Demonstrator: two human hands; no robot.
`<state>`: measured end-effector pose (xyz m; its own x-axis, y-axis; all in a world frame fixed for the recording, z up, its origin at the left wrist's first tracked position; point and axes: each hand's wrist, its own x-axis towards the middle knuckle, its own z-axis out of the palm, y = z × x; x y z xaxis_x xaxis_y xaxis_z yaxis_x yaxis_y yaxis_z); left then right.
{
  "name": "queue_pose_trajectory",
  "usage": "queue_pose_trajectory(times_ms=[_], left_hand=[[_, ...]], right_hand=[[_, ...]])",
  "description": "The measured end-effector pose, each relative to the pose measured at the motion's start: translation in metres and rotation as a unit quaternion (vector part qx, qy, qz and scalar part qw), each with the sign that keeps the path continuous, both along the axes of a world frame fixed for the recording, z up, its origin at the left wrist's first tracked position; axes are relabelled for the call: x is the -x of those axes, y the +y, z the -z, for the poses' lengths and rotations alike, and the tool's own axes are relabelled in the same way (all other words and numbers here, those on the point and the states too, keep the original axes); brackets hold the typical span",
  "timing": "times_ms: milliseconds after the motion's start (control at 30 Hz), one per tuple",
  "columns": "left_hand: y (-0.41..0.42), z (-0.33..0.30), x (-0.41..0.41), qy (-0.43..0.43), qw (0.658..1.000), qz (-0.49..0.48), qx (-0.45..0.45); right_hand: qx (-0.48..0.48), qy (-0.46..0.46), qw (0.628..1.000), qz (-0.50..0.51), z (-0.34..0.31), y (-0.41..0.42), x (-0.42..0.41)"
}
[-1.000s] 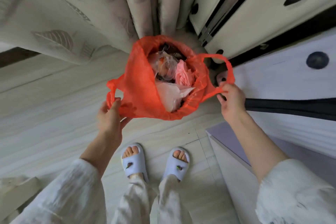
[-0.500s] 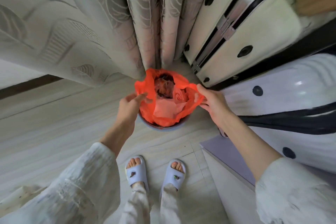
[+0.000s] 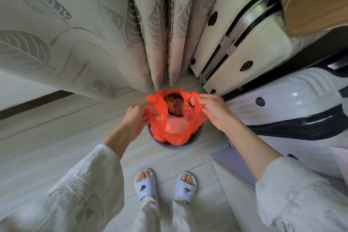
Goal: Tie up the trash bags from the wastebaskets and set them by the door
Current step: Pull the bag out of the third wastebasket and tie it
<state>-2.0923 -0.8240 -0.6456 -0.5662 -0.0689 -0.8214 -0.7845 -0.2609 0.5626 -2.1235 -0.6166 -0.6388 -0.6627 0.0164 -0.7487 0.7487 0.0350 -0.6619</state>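
Orange bag [image 3: 174, 128] sits in the basket [image 3: 175, 146], mouth open, trash showing. Head view: left hand [image 3: 134, 118] pinches the left handle, right hand [image 3: 212, 108] the right one. Handles lie on opposite rims, both hands equally near; cross inward to knot.

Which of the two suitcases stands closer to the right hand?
The white suitcase with black bands, low on the right, right beside the right hand. The cream suitcase stands farther back, next to the curtain.
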Motion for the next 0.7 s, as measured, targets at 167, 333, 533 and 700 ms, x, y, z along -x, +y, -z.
queue_pose_trajectory(times_ms=[167,333,533,700], left_hand=[[-0.01,0.012,-0.012,-0.086,0.977,0.138,0.135],[-0.021,0.009,-0.023,-0.052,0.994,0.047,0.08],[-0.041,-0.012,-0.032,-0.019,0.994,-0.087,0.067],[-0.055,-0.024,-0.046,-0.069,0.991,-0.111,0.016]], right_hand=[[-0.038,-0.011,0.999,-0.007,0.001,-0.003,-0.011],[-0.142,0.053,0.988,0.036,0.002,-0.003,-0.018],[-0.217,0.109,0.969,-0.03,-0.014,-0.014,-0.017],[-0.178,0.11,0.978,-0.017,-0.04,-0.03,-0.004]])
